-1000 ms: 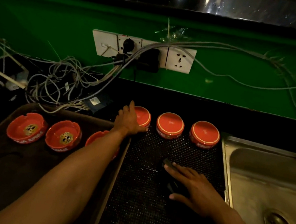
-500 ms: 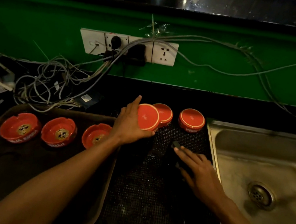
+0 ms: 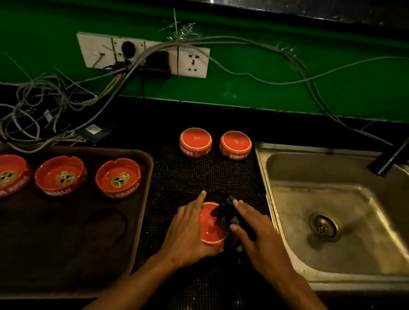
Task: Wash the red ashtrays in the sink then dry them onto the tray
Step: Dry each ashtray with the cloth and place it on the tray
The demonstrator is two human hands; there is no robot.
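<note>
1. Because the green wall (image 3: 318, 73) behind the surface (image 3: 132, 127) carries a white socket strip (image 3: 141, 55) with a loose tangle of cables (image 3: 44, 108) spilling onto the surface just behind the tray (image 3: 49, 250), any water flicked from a wet ashtray could reach live wiring; that looks the gravest risk.
2. While the steel sink (image 3: 347, 225) sits dry-looking at the right, its black tap (image 3: 408, 144) leans over the far rim, and the dim room hides much of the detail.
3. On the black mesh mat (image 3: 210, 177) two upturned ashtrays (image 3: 196, 141) wait near the sink; three more (image 3: 60, 176) sit upright in the tray.
4. Held between both hands is one ashtray (image 3: 212, 225): the left hand (image 3: 185, 232) grips its side, the right hand (image 3: 257, 235) presses a dark cloth (image 3: 226, 212) against it. A damp glazed rim could slip and chip on the mat.
</note>
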